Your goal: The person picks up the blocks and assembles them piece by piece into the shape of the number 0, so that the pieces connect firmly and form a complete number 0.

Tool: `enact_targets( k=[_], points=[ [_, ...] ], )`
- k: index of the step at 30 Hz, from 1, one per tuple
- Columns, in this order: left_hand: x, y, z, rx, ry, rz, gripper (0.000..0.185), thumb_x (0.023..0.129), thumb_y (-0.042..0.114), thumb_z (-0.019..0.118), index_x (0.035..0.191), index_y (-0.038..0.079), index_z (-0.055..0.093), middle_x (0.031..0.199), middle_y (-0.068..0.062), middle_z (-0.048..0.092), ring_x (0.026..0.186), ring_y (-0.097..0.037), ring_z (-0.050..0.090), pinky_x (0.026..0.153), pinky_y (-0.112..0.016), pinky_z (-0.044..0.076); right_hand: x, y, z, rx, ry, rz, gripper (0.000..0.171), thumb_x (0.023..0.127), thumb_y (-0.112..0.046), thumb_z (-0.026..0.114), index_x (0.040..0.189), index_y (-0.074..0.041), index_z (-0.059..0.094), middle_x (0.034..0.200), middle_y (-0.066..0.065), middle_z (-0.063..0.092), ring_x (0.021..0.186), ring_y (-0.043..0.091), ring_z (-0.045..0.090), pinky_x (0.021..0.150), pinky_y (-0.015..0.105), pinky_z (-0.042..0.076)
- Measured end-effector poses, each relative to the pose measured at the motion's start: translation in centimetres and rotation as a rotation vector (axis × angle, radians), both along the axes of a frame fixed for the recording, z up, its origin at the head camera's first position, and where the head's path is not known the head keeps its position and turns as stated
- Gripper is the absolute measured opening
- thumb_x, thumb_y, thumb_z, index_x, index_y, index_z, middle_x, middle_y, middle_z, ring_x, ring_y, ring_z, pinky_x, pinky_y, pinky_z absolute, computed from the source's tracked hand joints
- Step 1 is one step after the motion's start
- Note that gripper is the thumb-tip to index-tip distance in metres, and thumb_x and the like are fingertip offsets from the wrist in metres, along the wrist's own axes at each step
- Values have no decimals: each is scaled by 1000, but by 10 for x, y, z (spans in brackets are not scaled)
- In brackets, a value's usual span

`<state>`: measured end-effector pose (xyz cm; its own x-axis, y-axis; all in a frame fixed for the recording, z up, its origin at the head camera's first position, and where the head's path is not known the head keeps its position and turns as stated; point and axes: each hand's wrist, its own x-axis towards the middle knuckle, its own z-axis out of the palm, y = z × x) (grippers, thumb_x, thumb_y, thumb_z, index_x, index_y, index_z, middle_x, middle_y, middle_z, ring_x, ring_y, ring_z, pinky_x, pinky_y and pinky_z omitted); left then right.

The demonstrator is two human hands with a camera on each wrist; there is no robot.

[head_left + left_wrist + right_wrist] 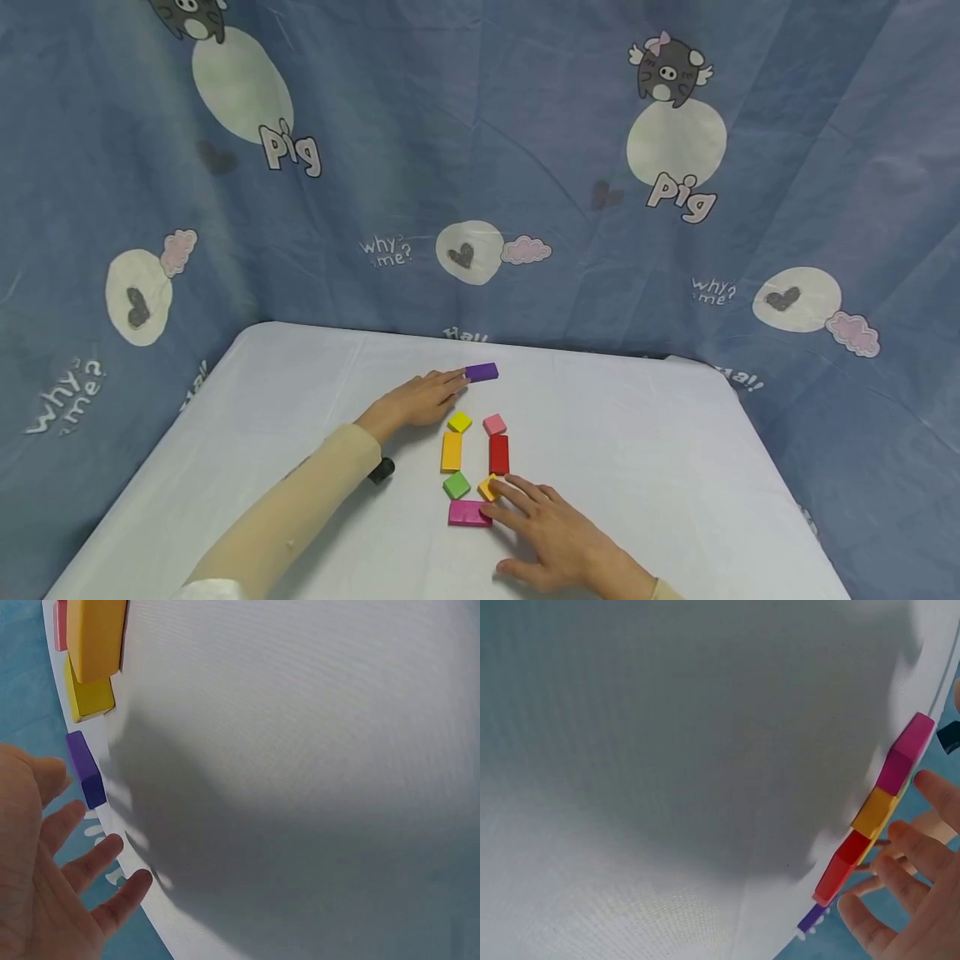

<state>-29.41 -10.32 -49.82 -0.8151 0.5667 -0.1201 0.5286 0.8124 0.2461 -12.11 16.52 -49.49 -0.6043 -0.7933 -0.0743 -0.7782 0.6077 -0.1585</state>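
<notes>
My left hand (423,400) reaches to the far part of the table, its fingertips at the left end of a purple block (482,372). In the left wrist view the fingers are spread and the purple block (87,771) lies just past them. My right hand (558,533) hovers low with loose, parted fingers over the small orange block (486,488) and the right end of a magenta block (467,513); contact cannot be told. Between the hands lie a yellow block (460,422), a pink block (494,424), a long amber block (452,452), a red block (498,455) and a green block (456,485).
A white cloth covers the table (637,433). Beside my left forearm is a small black object (382,470), partly hidden by the sleeve. Behind the table hangs a blue printed curtain (525,125).
</notes>
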Motion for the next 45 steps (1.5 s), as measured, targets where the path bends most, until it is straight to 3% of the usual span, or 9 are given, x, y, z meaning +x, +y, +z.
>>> enact_targets(
  k=[10, 16, 26, 30, 34, 45],
  points=[
    [0, 6, 1, 12, -23, 5, 52, 104, 27, 44, 154, 19, 33, 159, -6, 27, 139, -31, 35, 109, -60, 27, 0, 1, -1, 6, -6, -4, 71, 93, -67, 42, 153, -31, 33, 159, -1, 27, 143, 25, 26, 102, 55, 40],
    [-2, 8, -1, -48, -14, 6, 52, 105, 28, 43, 154, 17, 33, 159, -3, 26, 139, -29, 35, 110, -58, 27, 1, 1, 0, 28, -43, -16, 71, 93, -67, 42, 153, -31, 33, 159, -2, 26, 143, 26, 26, 102, 57, 39],
    [-4, 10, 0, -44, 66, -12, 48, 104, 25, 46, 150, 12, 41, 147, -12, 40, 132, -29, 41, 109, -52, 33, 0, 1, 1, 35, -44, -24, 70, 93, -67, 42, 153, -31, 34, 158, -2, 29, 142, 26, 28, 103, 56, 39],
    [-5, 12, -3, -49, 88, 2, 48, 104, 26, 46, 149, 11, 42, 149, -14, 37, 134, -30, 38, 109, -52, 33, 0, 1, 0, 36, -58, -26, 71, 92, -67, 43, 153, -32, 33, 158, -3, 28, 142, 26, 28, 102, 57, 39],
    [-4, 12, -3, -64, 54, 5, 50, 104, 29, 45, 151, 11, 39, 157, -12, 29, 140, -31, 33, 110, -54, 30, 0, 1, 0, 32, -60, -26, 71, 92, -67, 42, 153, -32, 33, 158, -3, 28, 142, 26, 28, 102, 57, 39],
    [-2, 5, -7, -68, 99, 4, 52, 103, 32, 48, 150, 11, 40, 154, -11, 33, 137, -30, 35, 109, -52, 33, 0, -1, -3, 38, -99, -60, 72, 90, -69, 45, 153, -35, 33, 159, -6, 27, 144, 24, 26, 104, 58, 37]
  ],
)
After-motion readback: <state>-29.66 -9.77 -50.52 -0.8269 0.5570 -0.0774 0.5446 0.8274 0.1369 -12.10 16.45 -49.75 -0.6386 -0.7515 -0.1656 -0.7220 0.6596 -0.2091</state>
